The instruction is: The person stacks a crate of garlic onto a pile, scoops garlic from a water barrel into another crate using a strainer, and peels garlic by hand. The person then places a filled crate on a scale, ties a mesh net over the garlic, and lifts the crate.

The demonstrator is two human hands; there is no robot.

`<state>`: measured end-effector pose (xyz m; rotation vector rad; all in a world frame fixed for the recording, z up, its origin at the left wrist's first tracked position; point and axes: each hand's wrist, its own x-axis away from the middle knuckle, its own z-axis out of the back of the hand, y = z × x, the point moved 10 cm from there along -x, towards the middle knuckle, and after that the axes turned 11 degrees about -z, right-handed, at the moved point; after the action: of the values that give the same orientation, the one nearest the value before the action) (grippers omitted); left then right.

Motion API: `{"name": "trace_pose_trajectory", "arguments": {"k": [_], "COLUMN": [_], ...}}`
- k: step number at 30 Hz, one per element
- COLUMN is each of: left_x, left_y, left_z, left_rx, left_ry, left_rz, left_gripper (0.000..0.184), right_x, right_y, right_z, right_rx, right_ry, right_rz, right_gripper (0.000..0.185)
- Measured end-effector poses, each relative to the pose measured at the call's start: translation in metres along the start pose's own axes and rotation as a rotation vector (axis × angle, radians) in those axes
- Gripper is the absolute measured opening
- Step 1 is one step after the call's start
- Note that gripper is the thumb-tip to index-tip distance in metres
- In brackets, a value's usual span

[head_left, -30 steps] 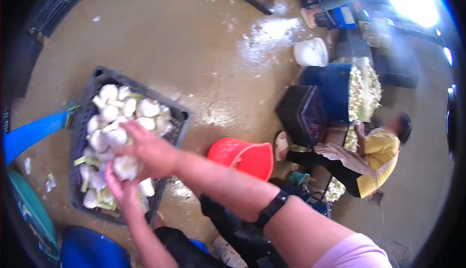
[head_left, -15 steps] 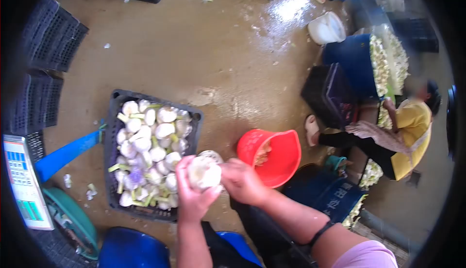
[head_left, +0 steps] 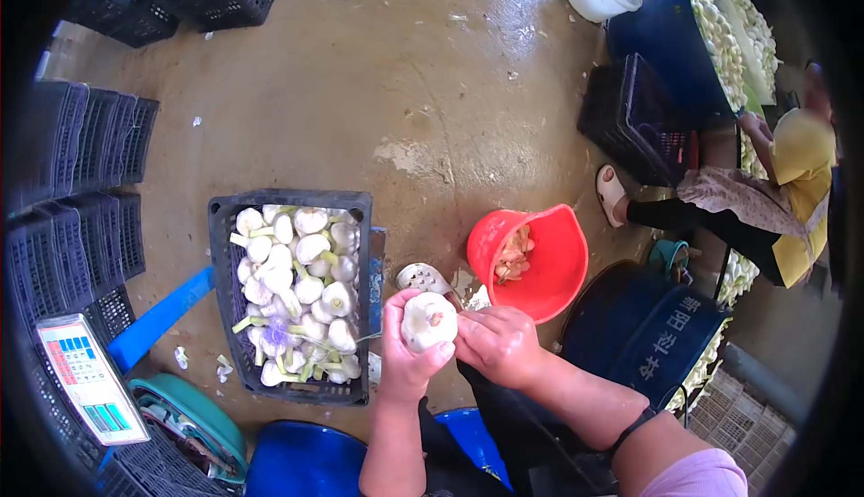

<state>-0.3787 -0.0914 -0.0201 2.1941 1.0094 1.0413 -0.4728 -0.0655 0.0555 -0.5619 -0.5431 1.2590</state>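
Wet floor (head_left: 315, 83) noted throughout, scraps scattered on it. A co-worker in a yellow top (head_left: 804, 150) is at the right edge, beside a blue barrel (head_left: 661, 47) near heaped garlic. A second blue barrel (head_left: 621, 321), with white lettering, stands nearer. The black crate (head_left: 364, 272) at left centre contains garlic bulbs, many with stem stubs. The red bucket (head_left: 560, 267), right of the crate, is tilted, with pale pieces inside. Left hand (head_left: 409, 353): closed around one garlic bulb (head_left: 429, 321), between crate and bucket. Right hand (head_left: 499, 344): fingers curled in, close against the bulb's side; whether it grips anything cannot be determined.
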Motion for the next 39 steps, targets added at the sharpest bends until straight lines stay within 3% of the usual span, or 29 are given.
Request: {"name": "trace_pose_trajectory", "arguments": {"k": [8, 11, 13, 14, 16, 18, 20, 21, 25, 28, 29, 30, 31, 33, 35, 37, 39], "left_x": [-0.008, -0.008, -0.005, -0.004, -0.003, -0.006, -0.007, -0.007, -0.009, -0.010, -0.010, -0.008, -0.006, -0.007, -0.011, -0.018, -0.018], "left_y": [-0.007, -0.017, -0.023, -0.023, -0.024, -0.022, -0.019, -0.016, -0.013, -0.011, -0.011, -0.013, -0.016, -0.015, -0.012, 0.001, 0.001], "left_z": [-0.007, 0.005, 0.009, 0.012, 0.011, 0.022, 0.027, 0.027, 0.032, 0.030, 0.031, 0.031, 0.030, 0.028, 0.030, 0.029, 0.036], "left_rx": [0.026, 0.084, 0.135, 0.132, 0.267, 0.239, 0.213, 0.180, -0.030, -0.051, -0.049, 0.068, 0.185, 0.248, 0.310, 0.024, -0.055], "left_ry": [0.032, 0.048, 0.032, 0.035, 0.028, 0.035, 0.040, 0.031, 0.014, 0.034, 0.035, 0.050, 0.067, 0.065, 0.063, -0.157, -0.178], "left_rz": [0.049, 0.126, 0.206, 0.211, 0.236, 0.234, 0.229, 0.226, 0.201, 0.219, 0.218, 0.251, 0.284, 0.261, 0.238, 0.126, 0.179], "left_gripper": [0.068, 0.067, 0.066, 0.066, 0.068, 0.067, 0.067, 0.067, 0.067, 0.069, 0.069, 0.069, 0.070, 0.070, 0.070, 0.065, 0.062], "right_x": [-0.004, -0.012, 0.008, 0.009, 0.022, 0.015, -0.013, -0.019, -0.020, -0.018, -0.016, -0.010, -0.007, 0.015, 0.013, 0.010, -0.023], "right_y": [0.013, 0.018, 0.068, 0.071, 0.082, 0.072, 0.029, 0.013, -0.002, 0.009, 0.025, 0.040, 0.047, 0.069, 0.057, 0.050, 0.009], "right_z": [0.001, 0.004, -0.029, -0.034, -0.062, -0.055, -0.029, -0.022, -0.022, -0.029, -0.034, -0.040, -0.046, -0.073, -0.068, -0.067, -0.023], "right_rx": [0.063, 0.032, -0.374, -0.377, -0.845, -0.839, -0.301, -0.135, 0.074, 0.147, 0.029, -0.091, -0.089, -0.723, -0.841, -0.960, -0.266], "right_ry": [-0.027, 0.020, -0.203, -0.205, -0.264, -0.248, -0.348, -0.235, -0.257, -0.293, -0.325, -0.356, -0.358, -0.434, -0.434, -0.432, -0.193], "right_rz": [-0.170, -0.239, -0.841, -0.845, -0.992, -0.926, -0.522, -0.316, -0.261, -0.363, -0.517, -0.670, -0.669, -1.019, -1.014, -1.008, -0.250], "right_gripper": [0.019, 0.008, 0.014, 0.014, 0.014, 0.016, 0.018, 0.010, 0.010, 0.009, 0.010, 0.011, 0.011, 0.017, 0.018, 0.020, 0.023]}}
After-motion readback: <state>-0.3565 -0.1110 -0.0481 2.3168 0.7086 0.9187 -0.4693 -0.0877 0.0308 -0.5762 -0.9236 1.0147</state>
